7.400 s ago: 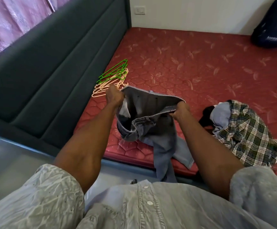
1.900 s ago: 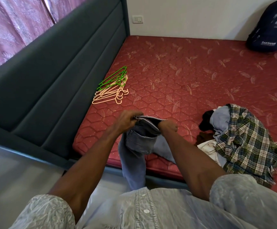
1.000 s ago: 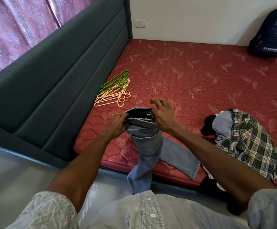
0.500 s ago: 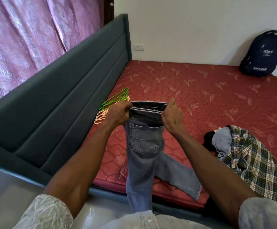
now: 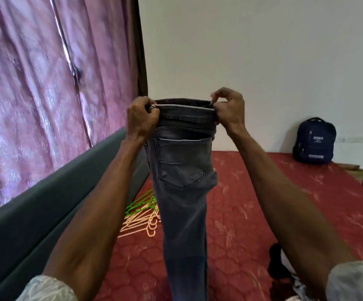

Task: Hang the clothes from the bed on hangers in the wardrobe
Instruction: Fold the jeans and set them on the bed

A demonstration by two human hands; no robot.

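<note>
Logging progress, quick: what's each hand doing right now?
Left hand: grips the grey jeans at the waistband.
Right hand: pinches the waistband's other end.

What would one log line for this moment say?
step: jeans held up by waistband | left hand: grips | right hand: pinches | hangers: on bed, untouched

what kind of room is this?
Most likely a bedroom: a red mattress against a padded grey headboard, a curtain behind it, and hangers lying on the bed.
</note>
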